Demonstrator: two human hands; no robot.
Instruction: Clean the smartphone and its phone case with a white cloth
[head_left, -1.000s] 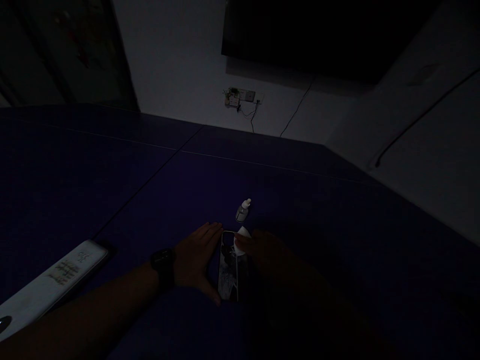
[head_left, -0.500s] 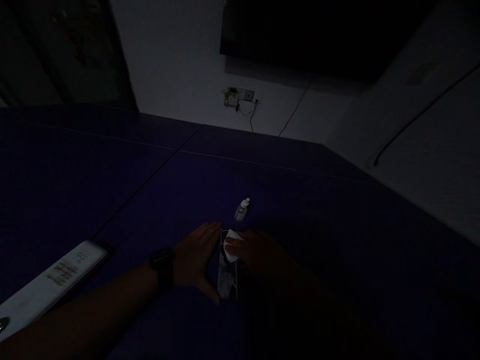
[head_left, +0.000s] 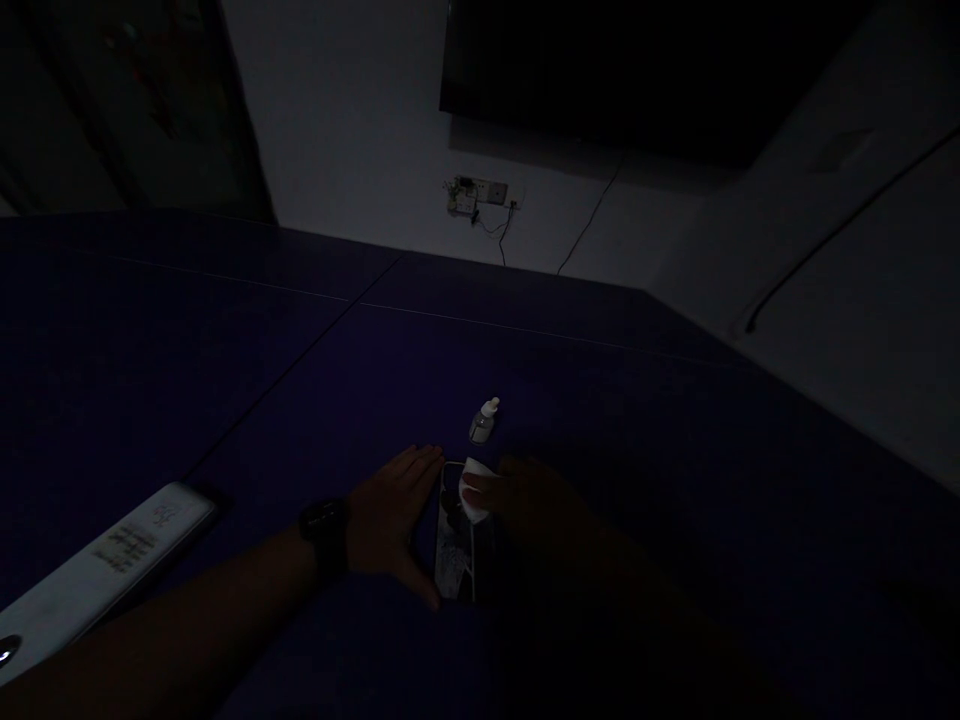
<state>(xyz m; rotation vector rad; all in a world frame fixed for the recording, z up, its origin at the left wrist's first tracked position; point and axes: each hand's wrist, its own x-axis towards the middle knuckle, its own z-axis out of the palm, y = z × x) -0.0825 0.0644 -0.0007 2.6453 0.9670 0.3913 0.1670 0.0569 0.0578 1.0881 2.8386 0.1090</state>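
Note:
A flat dark phone point(head_left: 453, 570) with a pale edge lies on the purple surface, its face patchy and streaked. My left hand point(head_left: 390, 510), with a black watch on the wrist, rests flat at the phone's left side. Its thumb and fingers are stretched apart, with the fingertips near the top corner and the thumb near the lower one. My right hand point(head_left: 525, 505) holds a white tissue point(head_left: 472, 500) at the phone's upper right edge; shadow hides most of this hand. Just beyond the phone is a small clear bottle point(head_left: 481, 427) with a white top.
The room is very dark. A long white device point(head_left: 105, 575) with printed text lies at the lower left. Behind the purple surface point(head_left: 337, 390), a wall carries sockets with cables point(head_left: 480, 192) and a big black screen point(head_left: 600, 70).
My right hand has moved slightly right with the tissue, from over the phone's upper face to its right edge. My left hand, the phone and the bottle stay where they were.

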